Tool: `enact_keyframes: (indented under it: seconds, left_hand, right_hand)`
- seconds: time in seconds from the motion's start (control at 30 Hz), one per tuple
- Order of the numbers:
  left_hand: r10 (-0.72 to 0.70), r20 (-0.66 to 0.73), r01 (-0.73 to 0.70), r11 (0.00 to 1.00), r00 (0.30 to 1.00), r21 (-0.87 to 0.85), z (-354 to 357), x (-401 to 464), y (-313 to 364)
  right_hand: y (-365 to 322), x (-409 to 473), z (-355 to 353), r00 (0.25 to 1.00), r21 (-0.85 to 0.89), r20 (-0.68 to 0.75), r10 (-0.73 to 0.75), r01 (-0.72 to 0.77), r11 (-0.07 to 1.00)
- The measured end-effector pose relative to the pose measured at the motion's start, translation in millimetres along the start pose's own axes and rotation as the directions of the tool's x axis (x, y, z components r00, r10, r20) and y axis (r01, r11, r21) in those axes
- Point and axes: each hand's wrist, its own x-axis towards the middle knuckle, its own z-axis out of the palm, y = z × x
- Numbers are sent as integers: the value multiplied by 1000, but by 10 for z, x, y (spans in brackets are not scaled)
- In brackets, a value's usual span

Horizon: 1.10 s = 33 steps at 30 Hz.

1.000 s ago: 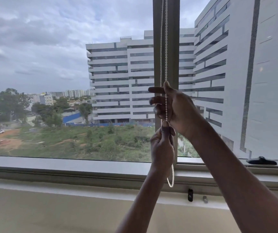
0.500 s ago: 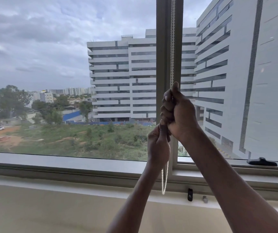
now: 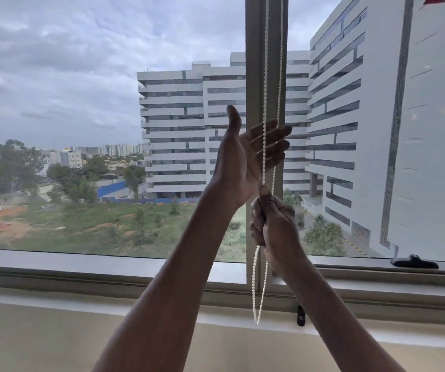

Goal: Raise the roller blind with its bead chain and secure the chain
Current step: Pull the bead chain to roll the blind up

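Note:
A white bead chain (image 3: 266, 76) hangs as two strands in front of the grey window mullion (image 3: 253, 49), and its loop ends just below the sill. My left hand (image 3: 240, 157) is raised beside the chain, palm open and fingers spread; the strands run across its fingers, which do not close on them. My right hand (image 3: 273, 224) is lower, closed in a fist around the chain, with the loop hanging beneath it. The roller blind itself is above the frame and hidden from view.
A small black clip (image 3: 300, 315) sits on the wall under the window frame, next to the loop's bottom. A black window handle (image 3: 414, 262) lies on the right sash rail. A wide grey sill (image 3: 81, 267) runs along below the glass.
My hands have swapped levels: the right hand slid down from the upper grip and now holds the chain low, while the left hand let go, rose and opened. The loop hangs lower.

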Motion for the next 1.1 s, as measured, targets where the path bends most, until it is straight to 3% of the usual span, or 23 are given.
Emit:
enact_keyframes:
  seconds: [0.23,0.43,0.6,0.73,0.97,1.1]
  left_hand:
    - [32,-157,-57,985,987,-160,186,-3,-103]
    - [126,-214,-159,977,969,-142,178,-21,-150]
    - [179,-215,-205,973,960,-108,66,-86,-233]
    - [216,-225,-236,969,950,-68,-30,-187,-401]
    - [185,-274,-160,981,944,112,-155,-464,-1047]
    - [217,-311,-157,966,925,205,-200,-494,-1162]
  right_hand:
    - [11,0,-29,1000,24,8,24,-24,999]
    - [16,37,-74,995,85,62,76,-82,993]
    - [-47,99,-220,969,7,207,135,-139,990]
    - [-350,370,-238,982,-92,134,137,-125,988]
    - [-843,648,27,963,25,227,148,-158,987]
    - [-655,589,118,977,109,114,183,-195,975]
